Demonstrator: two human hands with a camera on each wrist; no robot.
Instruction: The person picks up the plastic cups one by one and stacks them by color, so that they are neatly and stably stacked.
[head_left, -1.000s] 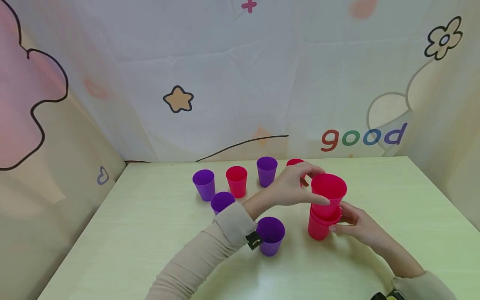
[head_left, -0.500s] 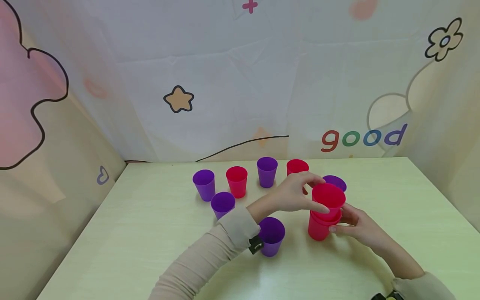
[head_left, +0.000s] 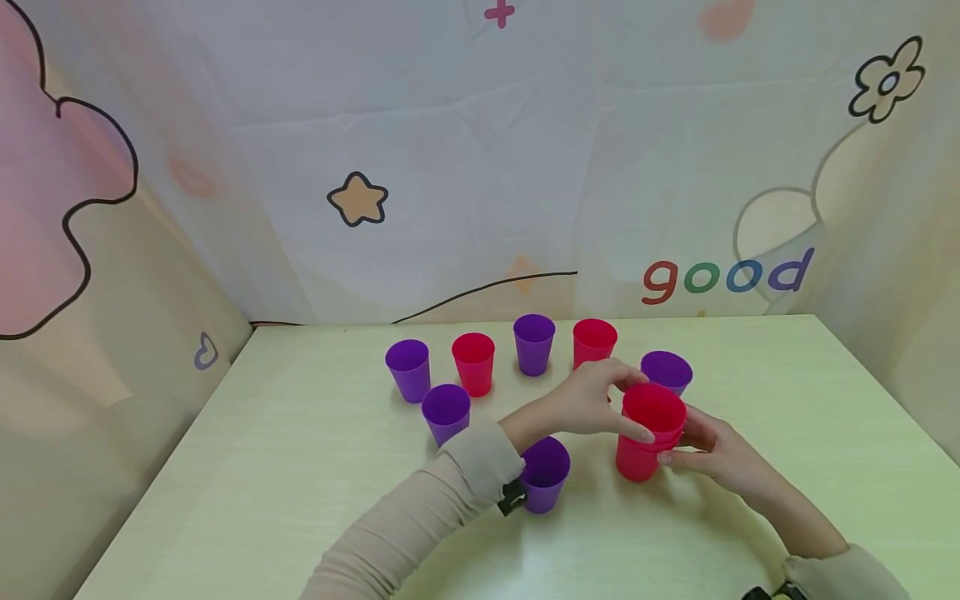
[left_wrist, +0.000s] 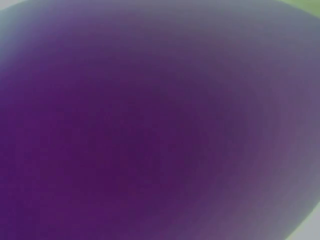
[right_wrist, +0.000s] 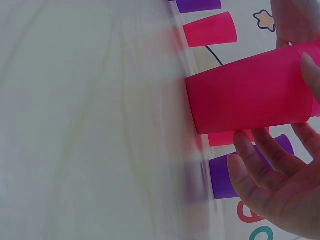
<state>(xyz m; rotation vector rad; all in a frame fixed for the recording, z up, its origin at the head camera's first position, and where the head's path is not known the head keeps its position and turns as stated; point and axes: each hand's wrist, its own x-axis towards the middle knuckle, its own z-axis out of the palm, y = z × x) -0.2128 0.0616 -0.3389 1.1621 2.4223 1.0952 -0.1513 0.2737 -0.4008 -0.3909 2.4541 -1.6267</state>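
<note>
My left hand (head_left: 588, 400) pinches a red cup (head_left: 654, 408) near its rim, thumb on the near side and fingers on the far side. That cup sits most of the way inside a lower red cup (head_left: 636, 464), which stands upright on the table. Around the right side of the lower cup, my right hand (head_left: 712, 442) curls its fingers and thumb. In the right wrist view the lower cup's wall (right_wrist: 250, 95) lies against those fingertips (right_wrist: 242, 137). A blurred purple cup (left_wrist: 140, 130) fills the left wrist view.
Purple cup (head_left: 546, 475) stands by my left cuff, another purple cup (head_left: 446, 412) behind the forearm. Further back are purple cups (head_left: 408, 371) (head_left: 534, 346) and red cups (head_left: 474, 364) (head_left: 595, 342). One purple cup (head_left: 666, 371) stands just behind the stack. A printed curtain (head_left: 465, 167) closes the table's back.
My left hand has moved down with the upper red cup, which has sunk into the lower one. The purple cup behind has come into sight. My right hand has stayed in place.
</note>
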